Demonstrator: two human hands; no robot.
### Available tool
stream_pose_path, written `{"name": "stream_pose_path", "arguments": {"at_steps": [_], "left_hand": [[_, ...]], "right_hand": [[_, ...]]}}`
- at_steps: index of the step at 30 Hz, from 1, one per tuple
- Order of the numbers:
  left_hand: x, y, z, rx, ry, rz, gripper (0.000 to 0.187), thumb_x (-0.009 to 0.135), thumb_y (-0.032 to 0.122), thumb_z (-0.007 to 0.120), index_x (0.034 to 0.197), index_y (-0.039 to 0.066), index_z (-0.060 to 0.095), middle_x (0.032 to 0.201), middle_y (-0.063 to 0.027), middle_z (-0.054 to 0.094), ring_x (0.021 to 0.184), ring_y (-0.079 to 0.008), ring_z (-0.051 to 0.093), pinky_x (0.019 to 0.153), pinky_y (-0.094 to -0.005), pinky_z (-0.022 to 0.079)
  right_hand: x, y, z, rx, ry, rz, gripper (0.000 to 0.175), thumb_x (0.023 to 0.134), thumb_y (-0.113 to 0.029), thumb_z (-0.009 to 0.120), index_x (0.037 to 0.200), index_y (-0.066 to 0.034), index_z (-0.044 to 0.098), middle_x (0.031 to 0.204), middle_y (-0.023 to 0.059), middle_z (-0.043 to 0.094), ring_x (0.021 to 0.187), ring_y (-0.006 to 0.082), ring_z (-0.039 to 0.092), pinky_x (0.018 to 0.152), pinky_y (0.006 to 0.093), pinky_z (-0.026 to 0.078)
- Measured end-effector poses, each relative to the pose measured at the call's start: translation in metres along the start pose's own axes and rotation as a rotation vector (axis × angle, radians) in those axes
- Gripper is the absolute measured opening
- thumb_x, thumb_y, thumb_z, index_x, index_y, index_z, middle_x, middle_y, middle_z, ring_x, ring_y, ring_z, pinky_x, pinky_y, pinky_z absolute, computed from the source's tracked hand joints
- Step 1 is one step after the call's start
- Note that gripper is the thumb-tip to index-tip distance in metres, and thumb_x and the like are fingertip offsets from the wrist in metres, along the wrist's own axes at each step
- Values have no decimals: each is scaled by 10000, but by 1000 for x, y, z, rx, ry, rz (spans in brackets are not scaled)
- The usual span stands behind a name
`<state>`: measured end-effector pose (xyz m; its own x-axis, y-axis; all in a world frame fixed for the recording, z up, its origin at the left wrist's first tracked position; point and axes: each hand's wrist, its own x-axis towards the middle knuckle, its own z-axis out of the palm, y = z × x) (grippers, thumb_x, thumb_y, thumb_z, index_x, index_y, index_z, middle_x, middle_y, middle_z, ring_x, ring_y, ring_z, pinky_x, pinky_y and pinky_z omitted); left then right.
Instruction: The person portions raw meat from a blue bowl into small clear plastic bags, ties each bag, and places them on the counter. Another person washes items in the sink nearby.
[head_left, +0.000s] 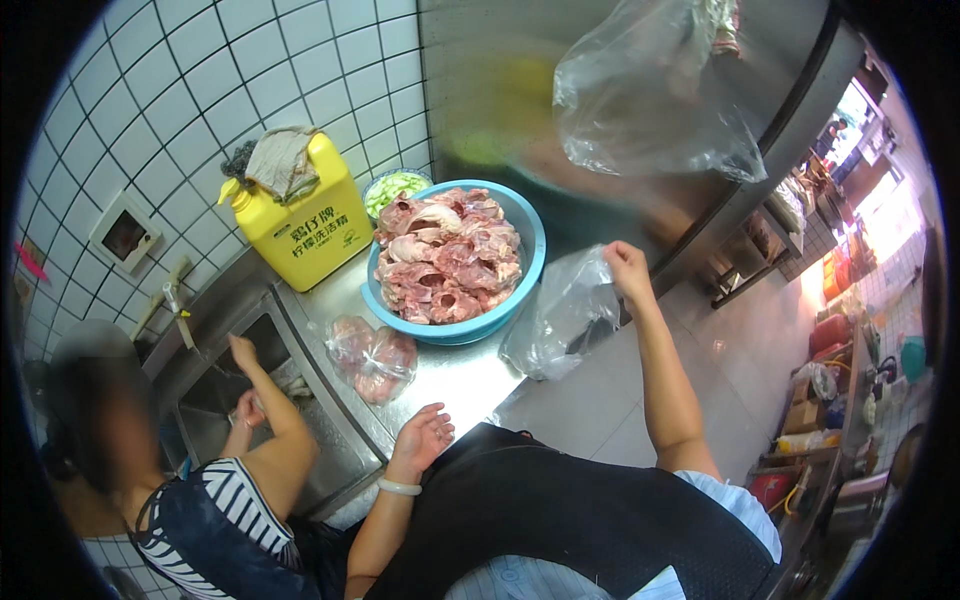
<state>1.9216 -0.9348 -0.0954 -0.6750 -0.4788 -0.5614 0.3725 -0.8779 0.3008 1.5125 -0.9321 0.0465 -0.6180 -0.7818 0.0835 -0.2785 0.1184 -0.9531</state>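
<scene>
My right hand (630, 274) pinches the top edge of a clear plastic bag (566, 315), which hangs beside the basin at the counter's edge. Over the counter's front edge, my left hand (424, 441) is held with its fingers apart and nothing in it. A light bangle circles that wrist. Raw poultry carcasses (450, 255) are heaped in a blue plastic basin (534, 240). Left of the basin, tied clear bags of raw meat (371, 358) lie on the steel counter (457, 371).
A co-worker (225, 510) has both hands over the steel sink (330, 427) at left. Behind the counter stand a yellow detergent jug (300, 217) with a cloth (283, 161) on it and a bowl of sliced green vegetable (394, 187). Another clear bag (652, 97) hangs against the steel panel (487, 97).
</scene>
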Motion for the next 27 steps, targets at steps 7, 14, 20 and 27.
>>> {"name": "stream_pose_path", "arguments": {"at_steps": [7,14,20,27], "left_hand": [[-13,3,88,513,-309,61,223,867,102,482,1042,-14,557,958,-130,615,848,-221,600,744,-314,482],[-20,-10,130,888,-189,594,523,834,126,570,1283,-8,339,1180,-104,485,1038,-172,489,823,-305,439],[-35,14,102,570,31,620,429,843,159,558,1219,10,417,1112,-119,527,995,-221,515,842,-350,430],[-46,22,88,1137,303,729,271,878,100,497,1096,-53,540,1073,-145,540,985,-222,506,856,-325,421]], "right_hand": [[-57,-57,20,564,-249,-83,55,817,-73,531,767,-52,541,697,-46,516,629,26,448,568,182,360],[-118,-60,79,-292,-417,-641,162,788,-211,581,786,-50,569,675,145,553,608,323,555,558,390,449],[-139,-53,94,-358,-667,-721,230,813,-223,543,713,-19,502,675,144,544,641,353,551,577,438,441],[-146,-28,115,-178,-645,-628,207,760,-185,579,886,-35,509,839,142,559,823,343,547,680,438,432]]}}
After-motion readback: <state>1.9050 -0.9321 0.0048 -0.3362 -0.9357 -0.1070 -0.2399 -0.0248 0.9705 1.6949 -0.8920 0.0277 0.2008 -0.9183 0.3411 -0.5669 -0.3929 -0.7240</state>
